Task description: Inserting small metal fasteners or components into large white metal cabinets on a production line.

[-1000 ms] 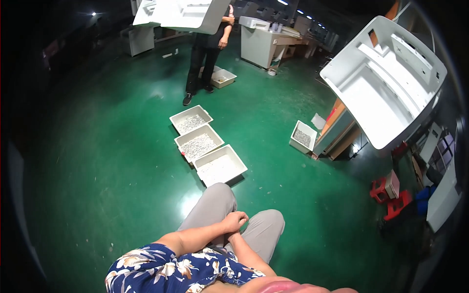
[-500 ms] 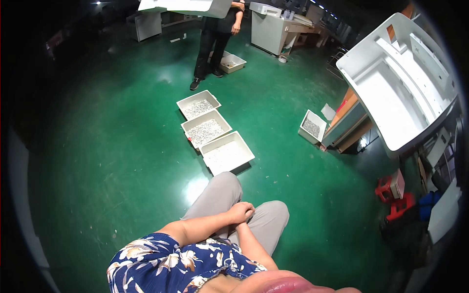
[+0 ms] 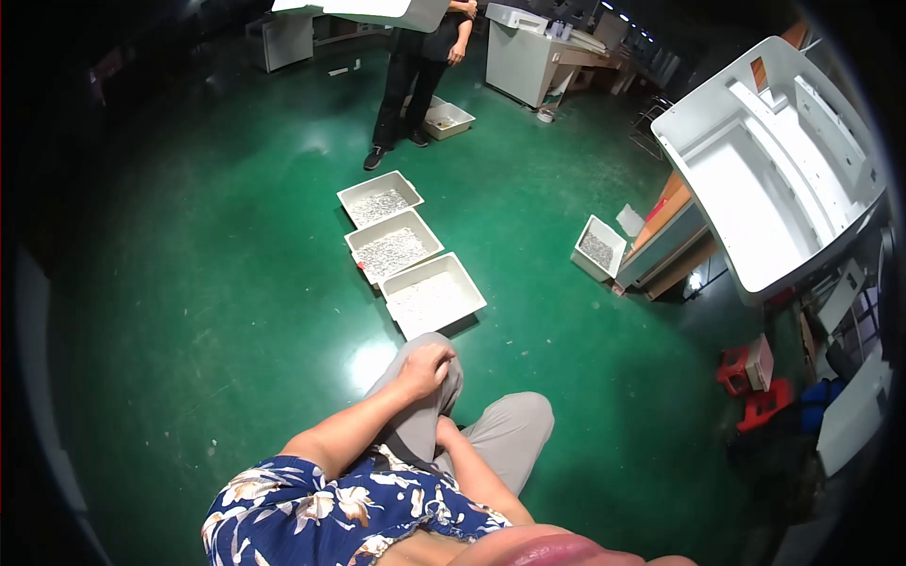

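Observation:
My left hand is on my left knee, its fingers curled in against the grey trousers. Whether anything is inside those fingers is hidden. Lower down, my right hand rests between my thighs, its fingers out of sight behind the left leg. Just beyond my knees, the nearest pale bin stands on the floor with small white pieces in its bottom. A middle bin and a far bin follow in a row, both with small light pieces inside. Neither hand touches a bin.
Past the bins a person in dark clothes stands near another bin. To the right are a small bin of grey pieces, a large white moulded shell and a red stool. The floor is green.
My hands, together between my knees before, are now apart. The left has moved forward and left onto the knee; the right has drawn back slightly between the thighs.

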### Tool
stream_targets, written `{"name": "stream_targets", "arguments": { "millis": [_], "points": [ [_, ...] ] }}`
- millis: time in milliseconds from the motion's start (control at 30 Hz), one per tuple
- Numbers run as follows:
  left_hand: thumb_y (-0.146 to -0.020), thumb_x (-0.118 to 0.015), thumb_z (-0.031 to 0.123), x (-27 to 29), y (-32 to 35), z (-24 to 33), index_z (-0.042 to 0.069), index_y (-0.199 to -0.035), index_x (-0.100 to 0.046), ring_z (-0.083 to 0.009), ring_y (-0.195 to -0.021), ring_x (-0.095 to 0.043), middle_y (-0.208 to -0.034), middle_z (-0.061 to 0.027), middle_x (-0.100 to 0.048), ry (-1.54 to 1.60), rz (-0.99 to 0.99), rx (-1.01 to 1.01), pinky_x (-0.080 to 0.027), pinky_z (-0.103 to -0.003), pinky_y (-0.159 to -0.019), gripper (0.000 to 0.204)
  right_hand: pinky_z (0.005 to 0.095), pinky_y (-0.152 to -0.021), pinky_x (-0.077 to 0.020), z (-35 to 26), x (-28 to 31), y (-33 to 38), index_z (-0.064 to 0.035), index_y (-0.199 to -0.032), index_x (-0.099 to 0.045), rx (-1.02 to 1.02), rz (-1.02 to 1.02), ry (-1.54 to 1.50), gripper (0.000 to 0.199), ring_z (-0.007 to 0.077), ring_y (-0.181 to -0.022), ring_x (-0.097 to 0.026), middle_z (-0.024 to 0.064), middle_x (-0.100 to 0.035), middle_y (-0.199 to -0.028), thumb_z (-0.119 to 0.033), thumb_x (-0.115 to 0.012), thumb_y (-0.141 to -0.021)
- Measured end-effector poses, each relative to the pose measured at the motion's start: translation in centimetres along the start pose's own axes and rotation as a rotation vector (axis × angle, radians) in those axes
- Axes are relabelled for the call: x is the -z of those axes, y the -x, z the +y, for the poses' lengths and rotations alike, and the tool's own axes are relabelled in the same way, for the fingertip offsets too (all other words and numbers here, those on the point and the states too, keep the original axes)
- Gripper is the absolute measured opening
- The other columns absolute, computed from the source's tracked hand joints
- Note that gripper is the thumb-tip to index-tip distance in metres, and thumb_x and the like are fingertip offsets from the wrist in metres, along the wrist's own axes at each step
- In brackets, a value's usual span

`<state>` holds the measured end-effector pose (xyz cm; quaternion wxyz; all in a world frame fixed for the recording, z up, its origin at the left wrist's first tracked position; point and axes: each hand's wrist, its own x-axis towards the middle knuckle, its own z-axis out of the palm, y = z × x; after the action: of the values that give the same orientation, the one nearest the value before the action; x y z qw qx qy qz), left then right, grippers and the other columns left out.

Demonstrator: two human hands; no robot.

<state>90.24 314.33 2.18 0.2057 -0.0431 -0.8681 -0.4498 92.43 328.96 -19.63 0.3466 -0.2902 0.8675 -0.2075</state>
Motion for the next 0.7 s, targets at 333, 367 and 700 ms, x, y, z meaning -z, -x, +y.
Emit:
{"name": "stream_targets", "arguments": {
  "millis": [333, 367, 700],
  "points": [
    [-0.068, -0.055, 0.01, -0.1, 0.3, -0.7, 0.01, -0.081, -0.055, -0.0256, -0.074, -0.053, -0.076, -0.0065, -0.057, -0.169, -0.049, -0.102, -0.04, -0.038, -0.068, 0.013, 0.0393, -0.072, -0.0453, -1.2, 1.1, 1.8, -0.0004, -0.085, -0.061, -0.14, 0.078, -0.062, 0.035, 0.035, -0.086, -0.057, 0.0229, -0.059, -0.088, -0.032, -0.057, -0.069],
    [-0.068, -0.055, 0.01, 0.3, 0.7, -1.1, 0.01, -0.081, -0.055, -0.0256, -0.074, -0.053, -0.076, -0.0065, -0.057, -0.172, -0.041, -0.089, -0.04, -0.038, -0.068, 0.013, 0.0388, -0.073, -0.0451, -3.3, 2.1, 2.4, 0.0007, -0.086, -0.061, -0.19, 0.042, -0.094, 0.036, 0.035, -0.086, -0.057, 0.0237, -0.059, -0.087, -0.031, -0.057, -0.07],
    [-0.066, -0.056, 0.009, 1.4, 0.7, -1.5, 0.01, -0.08, -0.056, -0.0255, -0.075, -0.054, -0.077, -0.0067, -0.057, -0.14, -0.026, -0.073, -0.041, -0.037, -0.068, 0.014, 0.028, -0.038, -0.0362, -7.7, 6.1, 4.3, -0.0009, -0.094, -0.057, -0.454, 0.237, -0.711, 0.028, 0.0148, -0.044, -0.048, 0.0092, -0.058, -0.068, -0.021, -0.044, -0.08]
  ]
}}
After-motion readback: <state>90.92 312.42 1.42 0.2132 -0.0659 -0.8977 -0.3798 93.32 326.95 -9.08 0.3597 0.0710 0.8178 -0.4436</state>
